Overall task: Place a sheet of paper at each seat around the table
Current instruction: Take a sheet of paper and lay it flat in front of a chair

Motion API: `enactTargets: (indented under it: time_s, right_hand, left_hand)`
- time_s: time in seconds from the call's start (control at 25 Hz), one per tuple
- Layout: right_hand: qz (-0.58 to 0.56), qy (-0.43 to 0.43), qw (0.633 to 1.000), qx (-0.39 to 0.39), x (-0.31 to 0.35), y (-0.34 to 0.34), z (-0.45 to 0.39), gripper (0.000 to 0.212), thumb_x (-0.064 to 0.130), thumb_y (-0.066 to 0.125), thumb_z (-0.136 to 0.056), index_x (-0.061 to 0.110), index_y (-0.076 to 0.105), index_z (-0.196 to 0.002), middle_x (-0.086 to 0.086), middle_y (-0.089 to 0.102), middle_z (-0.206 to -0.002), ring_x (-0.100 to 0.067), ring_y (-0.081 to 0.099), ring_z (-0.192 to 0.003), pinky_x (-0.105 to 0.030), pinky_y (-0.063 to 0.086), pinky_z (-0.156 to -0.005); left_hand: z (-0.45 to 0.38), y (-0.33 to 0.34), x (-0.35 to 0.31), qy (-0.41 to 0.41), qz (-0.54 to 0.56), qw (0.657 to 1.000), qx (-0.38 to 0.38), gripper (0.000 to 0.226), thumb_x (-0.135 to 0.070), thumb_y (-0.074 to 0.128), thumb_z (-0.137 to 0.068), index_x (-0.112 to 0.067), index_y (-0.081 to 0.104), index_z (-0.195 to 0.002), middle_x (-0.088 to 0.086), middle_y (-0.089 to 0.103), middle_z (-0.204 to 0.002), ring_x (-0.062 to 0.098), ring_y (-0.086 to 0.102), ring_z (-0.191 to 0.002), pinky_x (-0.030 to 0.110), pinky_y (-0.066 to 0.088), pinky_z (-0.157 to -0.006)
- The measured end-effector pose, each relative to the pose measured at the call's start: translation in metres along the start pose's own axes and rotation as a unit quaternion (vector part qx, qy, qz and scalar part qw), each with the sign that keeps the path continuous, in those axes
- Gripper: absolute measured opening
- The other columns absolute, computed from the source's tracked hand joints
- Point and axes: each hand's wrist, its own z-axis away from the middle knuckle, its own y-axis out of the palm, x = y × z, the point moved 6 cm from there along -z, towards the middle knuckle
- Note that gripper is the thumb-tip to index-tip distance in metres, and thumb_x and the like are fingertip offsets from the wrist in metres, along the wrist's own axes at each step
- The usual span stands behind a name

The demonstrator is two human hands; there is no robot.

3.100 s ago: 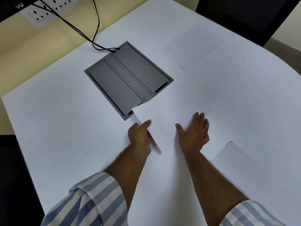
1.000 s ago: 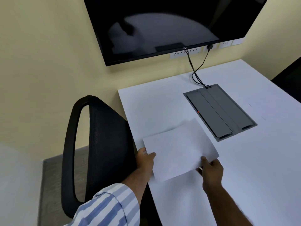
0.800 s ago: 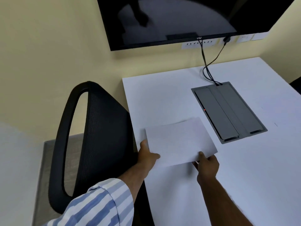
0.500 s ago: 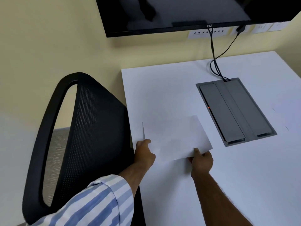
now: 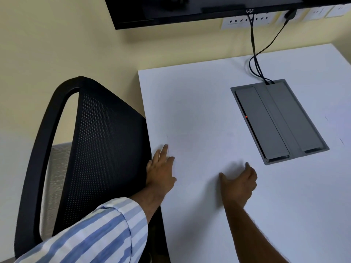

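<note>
A white sheet of paper (image 5: pixel 201 149) lies flat on the white table (image 5: pixel 284 205) in front of the black mesh chair (image 5: pixel 91 149). It is almost the same white as the table, so its edges are faint. My left hand (image 5: pixel 161 169) rests flat at the sheet's near-left corner by the table edge, fingers apart. My right hand (image 5: pixel 239 183) rests near the sheet's near-right corner, fingers loosely spread, holding nothing.
A grey cable box (image 5: pixel 279 120) is set into the table to the right, with black cables (image 5: pixel 254 59) running up to wall sockets. A dark screen (image 5: pixel 190 10) hangs on the yellow wall. The chair is pushed against the table's left edge.
The sheet, held by both hands above the table before, now lies flat on it. Both hands have let go and rest open at its near corners.
</note>
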Motion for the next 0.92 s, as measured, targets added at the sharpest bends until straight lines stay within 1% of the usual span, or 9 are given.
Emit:
enactTargets:
  time_s: [0.04, 0.12, 0.2, 0.24, 0.32, 0.36, 0.52, 0.68, 0.92]
  right_hand:
    - [0.038, -0.039, 0.998, 0.012, 0.003, 0.004, 0.002, 0.084, 0.039, 0.083, -0.082, 0.021, 0.039, -0.152, -0.009, 0.032, -0.163, -0.041, 0.038, -0.144, -0.063, 0.047, -0.103]
    - [0.101, -0.096, 0.990, 0.033, 0.008, 0.010, 0.005, 0.063, 0.042, 0.072, -0.092, 0.023, 0.050, -0.147, -0.010, 0.028, -0.168, -0.039, 0.030, -0.151, -0.064, 0.042, -0.108]
    - [0.142, -0.106, 0.983, 0.053, 0.008, 0.013, 0.001, 0.053, 0.045, 0.065, -0.096, 0.025, 0.054, -0.144, -0.010, 0.029, -0.169, -0.042, 0.025, -0.152, -0.064, 0.038, -0.110]
    - [0.158, -0.104, 0.980, 0.062, 0.008, 0.014, -0.003, 0.051, 0.046, 0.062, -0.097, 0.026, 0.054, -0.144, -0.010, 0.032, -0.167, -0.045, 0.027, -0.148, -0.064, 0.039, -0.108]
    - [0.181, -0.105, 0.975, 0.074, 0.009, 0.013, -0.013, 0.052, 0.049, 0.058, -0.099, 0.026, 0.053, -0.145, -0.007, 0.038, -0.163, -0.047, 0.033, -0.141, -0.062, 0.042, -0.104]
    - [0.188, -0.110, 0.973, 0.077, 0.011, 0.012, -0.017, 0.053, 0.050, 0.057, -0.099, 0.026, 0.051, -0.146, -0.006, 0.039, -0.161, -0.046, 0.035, -0.140, -0.062, 0.042, -0.103]
    - [0.190, -0.118, 0.971, 0.086, 0.014, 0.015, -0.025, 0.055, 0.052, 0.056, -0.100, 0.029, 0.048, -0.149, -0.004, 0.038, -0.163, -0.042, 0.033, -0.145, -0.062, 0.041, -0.104]
    - [0.180, -0.104, 0.974, 0.084, 0.013, 0.014, -0.026, 0.055, 0.052, 0.058, -0.099, 0.030, 0.050, -0.149, -0.004, 0.037, -0.165, -0.041, 0.029, -0.149, -0.062, 0.039, -0.107]
    - [0.154, -0.096, 0.979, 0.098, 0.013, 0.017, -0.029, 0.056, 0.052, 0.061, -0.097, 0.032, 0.051, -0.149, -0.002, 0.036, -0.166, -0.037, 0.026, -0.152, -0.060, 0.036, -0.108]
  left_hand:
    - [0.000, 0.001, 0.002, 0.001, 0.001, 1.000, -0.001, 0.083, -0.044, 0.078, -0.086, -0.030, 0.036, -0.156, -0.003, -0.010, -0.175, 0.024, 0.000, -0.162, 0.051, 0.026, -0.126]
    - [0.000, 0.004, 0.004, 0.010, 0.004, 1.000, 0.000, 0.085, -0.045, 0.076, -0.088, -0.028, 0.032, -0.159, -0.007, -0.010, -0.175, 0.021, -0.004, -0.162, 0.052, 0.022, -0.127]
    - [0.000, 0.006, 0.006, 0.015, 0.006, 1.000, 0.007, 0.086, -0.046, 0.073, -0.091, -0.027, 0.029, -0.161, -0.010, -0.004, -0.175, 0.019, -0.001, -0.162, 0.050, 0.021, -0.127]
    - [-0.002, 0.007, 0.006, 0.014, 0.009, 1.000, 0.011, 0.087, -0.046, 0.072, -0.091, -0.027, 0.027, -0.162, -0.011, -0.001, -0.175, 0.018, 0.001, -0.162, 0.050, 0.022, -0.127]
    - [-0.005, 0.006, 0.007, 0.010, 0.013, 1.000, 0.012, 0.089, -0.048, 0.072, -0.091, -0.028, 0.025, -0.163, -0.012, 0.003, -0.175, 0.017, 0.005, -0.162, 0.049, 0.027, -0.126]
    - [-0.006, 0.006, 0.008, 0.008, 0.016, 1.000, 0.010, 0.090, -0.049, 0.073, -0.090, -0.028, 0.025, -0.163, -0.012, 0.004, -0.175, 0.017, 0.006, -0.162, 0.049, 0.029, -0.125]
    - [-0.006, 0.009, 0.007, -0.001, 0.041, 0.999, 0.006, 0.090, -0.046, 0.075, -0.090, -0.026, 0.025, -0.163, -0.012, 0.005, -0.175, 0.016, 0.006, -0.161, 0.044, 0.036, -0.121]
    - [-0.009, 0.012, 0.004, -0.012, 0.053, 0.999, 0.005, 0.089, -0.040, 0.076, -0.091, -0.025, 0.026, -0.163, -0.012, 0.004, -0.175, 0.015, 0.005, -0.161, 0.043, 0.038, -0.118]
    - [-0.010, 0.016, 0.005, -0.016, 0.061, 0.998, 0.006, 0.090, -0.038, 0.075, -0.092, -0.024, 0.024, -0.164, -0.013, 0.001, -0.175, 0.014, 0.002, -0.162, 0.041, 0.037, -0.123]
